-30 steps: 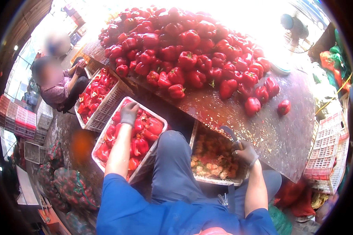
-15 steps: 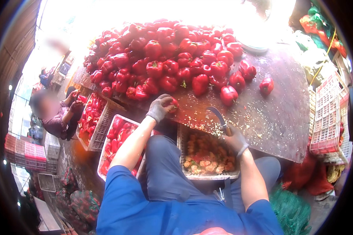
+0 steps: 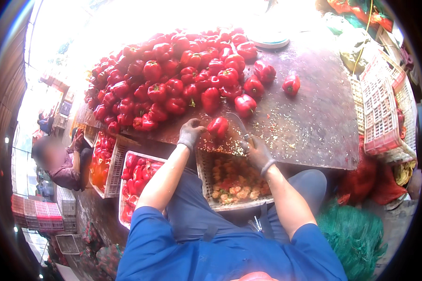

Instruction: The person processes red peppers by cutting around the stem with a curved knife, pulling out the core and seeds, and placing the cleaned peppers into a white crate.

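My left hand, in a grey work glove, is over the table's near edge. Its fingers are bent but apart, with the fingertips right beside a single red bell pepper; whether they touch it I cannot tell. A curved knife is gripped in my gloved right hand, its blade pointing up and left, close to that pepper's right side. Beyond my hands lies a large heap of red bell peppers on the dark table. Pale seeds are scattered around the knife.
Between my legs, a crate holds cut-out pepper cores. To its left stands a white crate of red peppers, with another crate beyond it. A person works at far left. Stacked crates and a green net sack are at right.
The view has shifted, so the table appears farther left. The red pepper that was at my left fingers now sits just to their right, near the knife blade. My right hand still grips the knife.
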Demonstrator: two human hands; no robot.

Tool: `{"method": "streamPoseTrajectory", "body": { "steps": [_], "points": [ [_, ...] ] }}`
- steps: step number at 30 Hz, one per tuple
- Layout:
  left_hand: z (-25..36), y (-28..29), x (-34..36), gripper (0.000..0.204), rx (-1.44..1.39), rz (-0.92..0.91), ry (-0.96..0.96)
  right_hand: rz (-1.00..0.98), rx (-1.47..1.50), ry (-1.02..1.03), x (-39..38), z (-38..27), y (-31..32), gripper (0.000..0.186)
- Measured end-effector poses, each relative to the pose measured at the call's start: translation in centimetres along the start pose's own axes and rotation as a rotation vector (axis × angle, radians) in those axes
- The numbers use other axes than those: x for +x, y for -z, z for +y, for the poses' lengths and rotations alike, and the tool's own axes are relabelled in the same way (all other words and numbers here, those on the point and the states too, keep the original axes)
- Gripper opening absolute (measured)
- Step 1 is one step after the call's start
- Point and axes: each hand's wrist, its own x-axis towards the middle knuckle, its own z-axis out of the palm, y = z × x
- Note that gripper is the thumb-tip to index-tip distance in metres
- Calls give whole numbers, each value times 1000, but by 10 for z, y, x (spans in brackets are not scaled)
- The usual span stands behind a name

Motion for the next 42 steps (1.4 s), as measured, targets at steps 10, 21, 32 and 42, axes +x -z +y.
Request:
{"method": "streamPoseTrajectory", "body": {
  "steps": [10, 21, 32, 42],
  "points": [
    [89, -43, -37, 75, 645, -217, -165, 7, 199, -163, -2, -13, 1, 37],
    [66, -53, -46, 65, 555, -55, -240, -81, 166, -197, -7, -8, -15, 35],
    [34, -51, -67, 57, 382, 94, -337, -117, -20, -156, -10, -6, -27, 36],
    [35, -41, -64, 51, 190, 68, -149, -162, -305, -81, -36, -8, -43, 35]
  ]
}}
